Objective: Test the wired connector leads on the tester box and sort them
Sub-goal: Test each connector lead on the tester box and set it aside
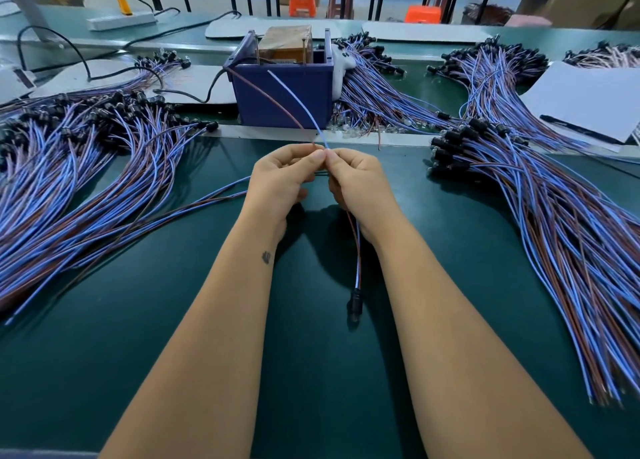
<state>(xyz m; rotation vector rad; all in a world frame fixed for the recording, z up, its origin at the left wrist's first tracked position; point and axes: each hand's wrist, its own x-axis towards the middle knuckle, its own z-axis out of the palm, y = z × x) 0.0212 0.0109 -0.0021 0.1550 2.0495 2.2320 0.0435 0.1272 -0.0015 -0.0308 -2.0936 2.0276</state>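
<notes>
At frame centre I see my left hand and right hand pinching 1 thin 2-wire lead below the blue tester box.

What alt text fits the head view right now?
Both hands, left hand and right hand, pinch one lead over a green mat, its brown and blue wire ends raised toward the blue tester box, its black connector hanging below. Piles of leads lie on both sides.

Bright even overhead light, soft shadows under the hands, wide-angle edge bending, blurred corners
</notes>
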